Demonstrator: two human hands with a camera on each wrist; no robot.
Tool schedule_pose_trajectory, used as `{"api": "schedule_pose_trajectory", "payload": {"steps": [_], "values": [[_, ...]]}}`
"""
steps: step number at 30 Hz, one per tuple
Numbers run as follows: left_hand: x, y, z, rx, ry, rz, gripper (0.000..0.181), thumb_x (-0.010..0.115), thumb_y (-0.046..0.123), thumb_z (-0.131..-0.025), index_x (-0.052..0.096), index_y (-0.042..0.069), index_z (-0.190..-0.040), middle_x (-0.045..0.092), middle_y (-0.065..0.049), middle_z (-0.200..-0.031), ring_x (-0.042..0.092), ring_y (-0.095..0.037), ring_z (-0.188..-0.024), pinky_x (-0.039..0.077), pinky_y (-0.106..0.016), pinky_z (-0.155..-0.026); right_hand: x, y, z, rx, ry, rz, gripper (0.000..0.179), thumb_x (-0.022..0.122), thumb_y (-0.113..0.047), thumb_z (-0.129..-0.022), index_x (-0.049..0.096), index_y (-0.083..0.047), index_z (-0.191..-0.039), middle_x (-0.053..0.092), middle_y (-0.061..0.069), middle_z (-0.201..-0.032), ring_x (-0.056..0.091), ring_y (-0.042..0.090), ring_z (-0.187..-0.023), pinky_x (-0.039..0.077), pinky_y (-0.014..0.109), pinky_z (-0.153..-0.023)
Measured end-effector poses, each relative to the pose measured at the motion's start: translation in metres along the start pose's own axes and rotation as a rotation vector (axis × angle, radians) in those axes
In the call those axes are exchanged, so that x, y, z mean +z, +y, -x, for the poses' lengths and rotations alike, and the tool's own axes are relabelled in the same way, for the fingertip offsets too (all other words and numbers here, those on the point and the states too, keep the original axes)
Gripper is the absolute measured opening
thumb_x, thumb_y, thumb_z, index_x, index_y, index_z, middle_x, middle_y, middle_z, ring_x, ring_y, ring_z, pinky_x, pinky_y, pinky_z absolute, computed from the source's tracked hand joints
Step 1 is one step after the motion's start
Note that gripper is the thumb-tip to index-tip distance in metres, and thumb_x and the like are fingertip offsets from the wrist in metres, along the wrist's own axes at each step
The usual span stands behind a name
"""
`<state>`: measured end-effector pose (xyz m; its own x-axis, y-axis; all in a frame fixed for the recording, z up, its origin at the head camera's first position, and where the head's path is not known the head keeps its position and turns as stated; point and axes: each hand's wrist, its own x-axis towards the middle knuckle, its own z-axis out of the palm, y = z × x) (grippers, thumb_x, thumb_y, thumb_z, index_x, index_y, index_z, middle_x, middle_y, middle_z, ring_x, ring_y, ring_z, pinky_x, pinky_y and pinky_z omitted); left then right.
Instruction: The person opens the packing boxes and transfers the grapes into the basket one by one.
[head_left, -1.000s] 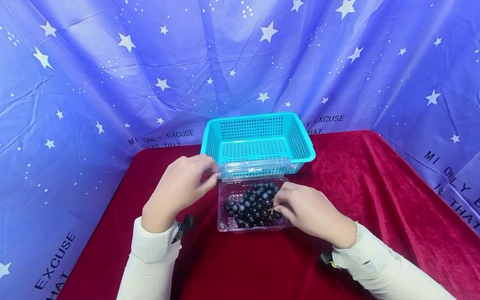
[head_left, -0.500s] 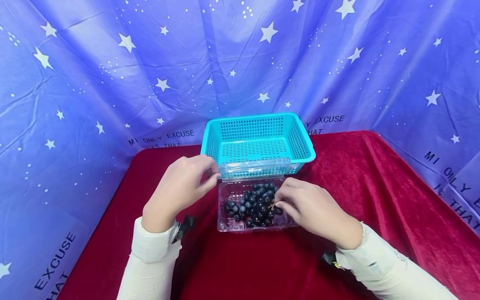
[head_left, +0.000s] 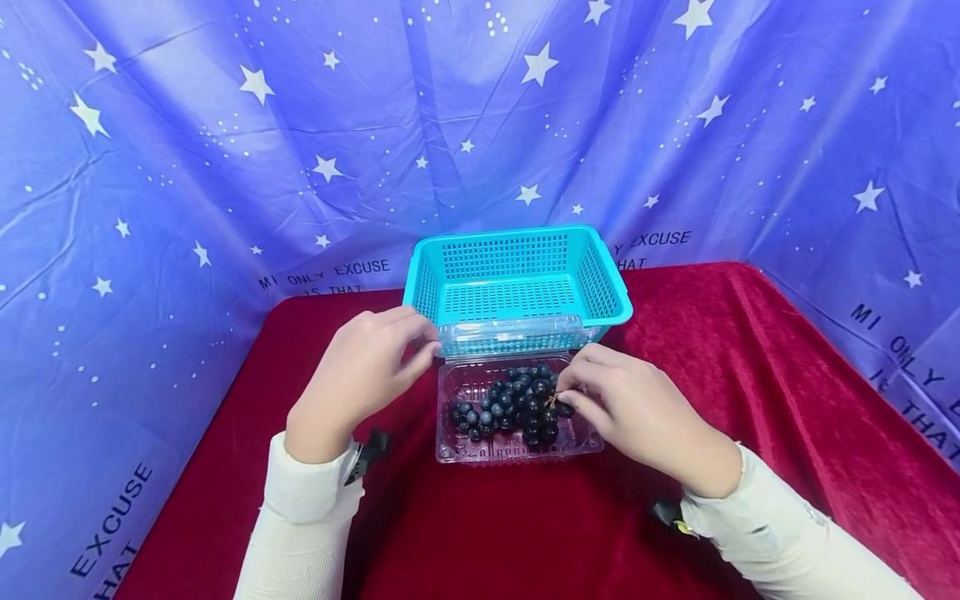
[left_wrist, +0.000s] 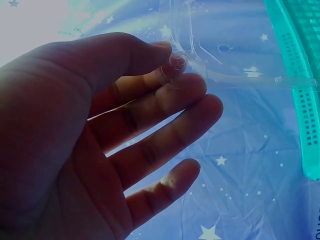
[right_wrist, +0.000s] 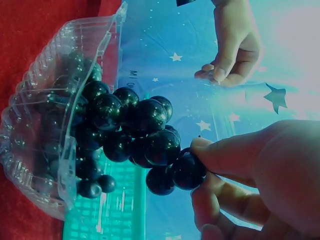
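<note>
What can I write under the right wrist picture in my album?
Right-hand fingers hold dark grapes jutting from a clear box, teal basket behind.

The left arm (head_left: 300, 533) reaches forward from below, its wrist bent so the left hand (head_left: 363, 375) turns inward, thumb (left_wrist: 127, 55) and index tips pinched together, the other fingers loosely extended and the little finger (left_wrist: 165, 187) spread apart. The right arm (head_left: 810, 546) slants in from the lower right, and the right hand (head_left: 630, 408) points inward, thumb and fingertips drawn into a pinch. The hands are apart.
</note>
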<state>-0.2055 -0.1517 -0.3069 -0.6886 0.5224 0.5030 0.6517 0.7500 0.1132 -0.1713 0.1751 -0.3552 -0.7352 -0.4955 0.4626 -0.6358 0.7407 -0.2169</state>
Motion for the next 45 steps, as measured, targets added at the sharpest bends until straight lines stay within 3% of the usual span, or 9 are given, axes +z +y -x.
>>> {"api": "schedule_pose_trajectory", "payload": {"steps": [22, 34, 45], "values": [[0.0, 0.0, 0.0, -0.009, 0.014, -0.022, 0.004, 0.073, 0.021, -0.095, 0.075, 0.018, -0.098, 0.07, 0.008, -0.09, 0.061, -0.011, -0.071, 0.055, -0.032, -0.071, -0.02, 0.001, 0.001, 0.024, 0.069, 0.001, 0.015, 0.081, -0.018, -0.088, 0.074, -0.026, -0.099, 0.061, -0.016, -0.091, 0.052, 0.002, -0.068, 0.051, 0.027, -0.066], [0.001, -0.001, 0.0, -0.007, 0.022, -0.017, 0.004, 0.073, 0.02, -0.094, 0.075, 0.019, -0.098, 0.071, 0.008, -0.091, 0.063, -0.011, -0.072, 0.056, -0.032, -0.071, -0.032, -0.003, 0.002, 0.025, 0.12, -0.002, 0.017, 0.08, -0.017, -0.089, 0.072, -0.028, -0.098, 0.062, -0.019, -0.097, 0.053, -0.002, -0.074, 0.05, 0.027, -0.069], [0.001, -0.001, 0.001, -0.002, 0.022, -0.013, 0.004, 0.074, 0.02, -0.094, 0.075, 0.019, -0.097, 0.071, 0.009, -0.091, 0.063, -0.011, -0.072, 0.056, -0.032, -0.071, -0.041, 0.002, 0.002, 0.007, 0.173, -0.042, 0.022, 0.081, -0.012, -0.088, 0.07, -0.027, -0.098, 0.061, -0.018, -0.098, 0.051, -0.003, -0.075, 0.043, 0.013, -0.068]]}}
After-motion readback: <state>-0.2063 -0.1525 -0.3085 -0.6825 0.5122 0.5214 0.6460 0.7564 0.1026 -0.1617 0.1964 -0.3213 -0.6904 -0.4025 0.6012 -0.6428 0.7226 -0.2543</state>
